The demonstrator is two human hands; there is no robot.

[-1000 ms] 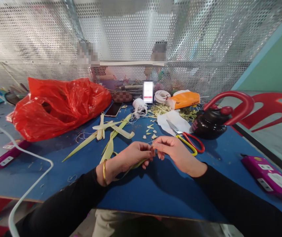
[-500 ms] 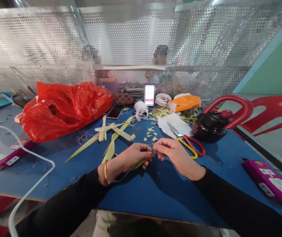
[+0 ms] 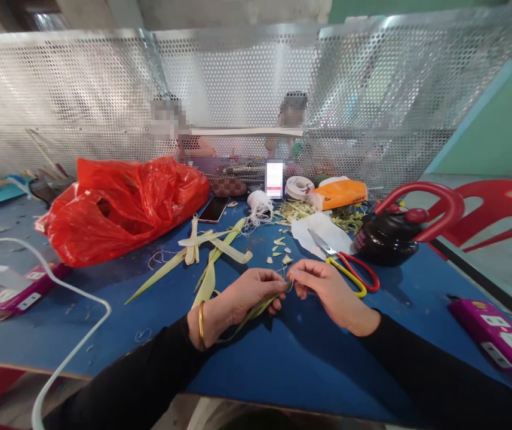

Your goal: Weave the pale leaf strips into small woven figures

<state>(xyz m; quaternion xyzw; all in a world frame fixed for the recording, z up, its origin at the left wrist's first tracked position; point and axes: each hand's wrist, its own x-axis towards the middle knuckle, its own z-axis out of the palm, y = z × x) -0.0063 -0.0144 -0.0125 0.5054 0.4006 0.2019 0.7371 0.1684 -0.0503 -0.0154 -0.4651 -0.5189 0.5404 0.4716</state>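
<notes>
My left hand [image 3: 256,295] is closed around a pale green corn husk [image 3: 259,309], whose end points to the right. Thin white thread [image 3: 290,285] loops at that end, between both hands. Thumb and forefinger of my right hand [image 3: 321,289] pinch the thread close to the left fingertips. Behind my left wrist lie more corn husk strips [image 3: 211,272], some folded and crossed over each other. Scissors [image 3: 345,266] with one red and one yellow handle rest on white paper [image 3: 313,230], just beyond my right hand. Small husk scraps [image 3: 278,242] are scattered ahead of my fingers.
A ball of white thread [image 3: 260,205], a phone [image 3: 214,209] and a red plastic bag [image 3: 121,209] sit farther back. On the right stand a black pot [image 3: 383,239] with a red handle and a purple power strip [image 3: 493,334]. A white cable [image 3: 76,343] crosses the left side.
The whole view has shifted a little, so things appear slightly lower and farther right. Both hands keep nearly the same grip, and the thread now curves around the husk's end.
</notes>
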